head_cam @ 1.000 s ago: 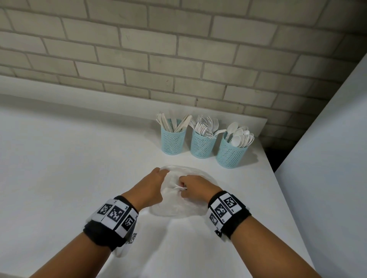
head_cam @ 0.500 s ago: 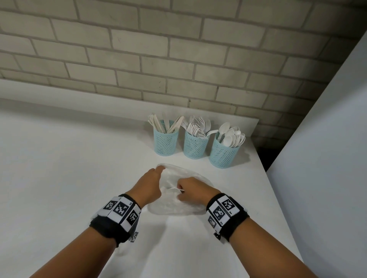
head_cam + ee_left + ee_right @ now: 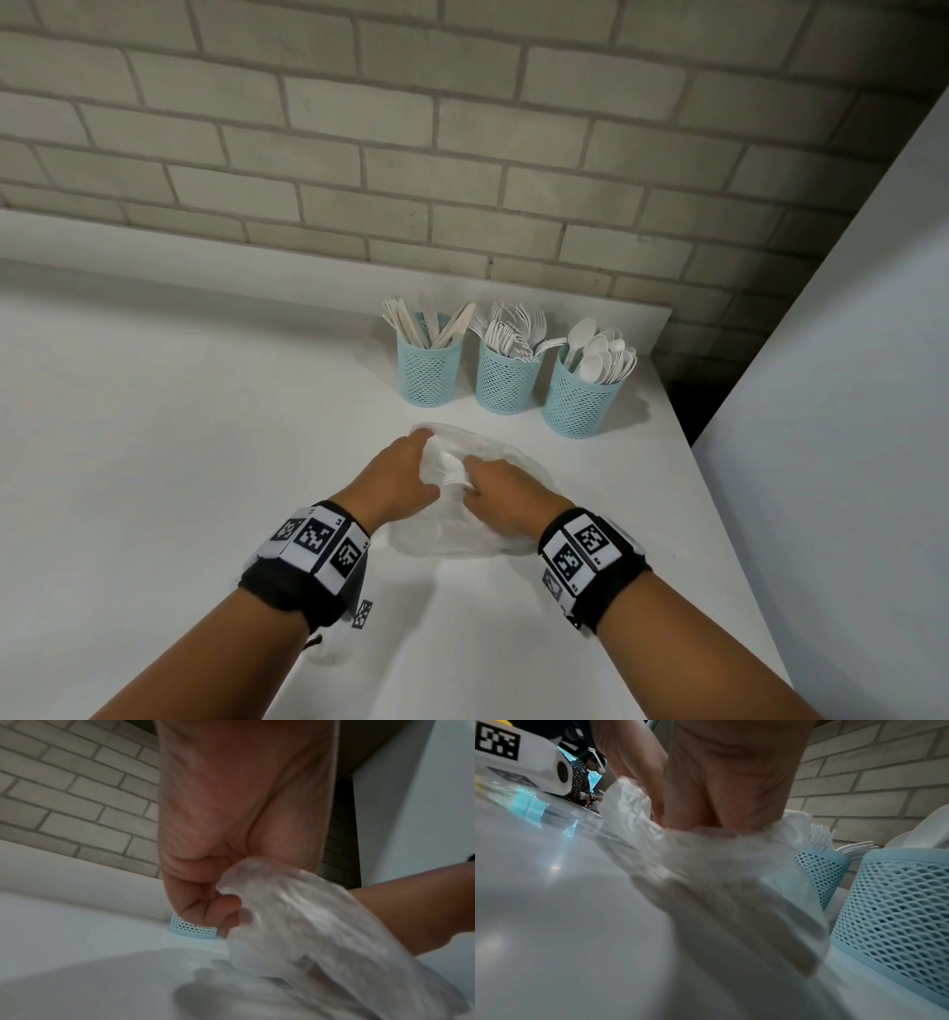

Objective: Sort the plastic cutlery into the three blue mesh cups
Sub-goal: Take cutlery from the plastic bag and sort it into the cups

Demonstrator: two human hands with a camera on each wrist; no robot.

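Note:
Three blue mesh cups stand in a row at the back: knives in the left cup (image 3: 430, 371), forks in the middle cup (image 3: 506, 380), spoons in the right cup (image 3: 583, 403). In front of them a clear plastic bag (image 3: 457, 537) lies on the white table. My left hand (image 3: 411, 470) grips the bag's edge, its fingers (image 3: 205, 906) curled round the plastic (image 3: 295, 912). My right hand (image 3: 475, 485) reaches into the bag's mouth and pinches a white plastic utensil (image 3: 452, 468). In the right wrist view crumpled plastic (image 3: 706, 850) hides its fingertips.
The white table (image 3: 154, 462) ends at a brick wall (image 3: 462, 154) behind the cups. A white panel (image 3: 847, 411) rises along the right, with a dark gap (image 3: 688, 406) beside the spoon cup. The cups (image 3: 898, 912) stand close to my right hand.
The white utensil has come further up out of the bag between my hands. Both hands have stayed at the bag's mouth, and the head view has shifted slightly.

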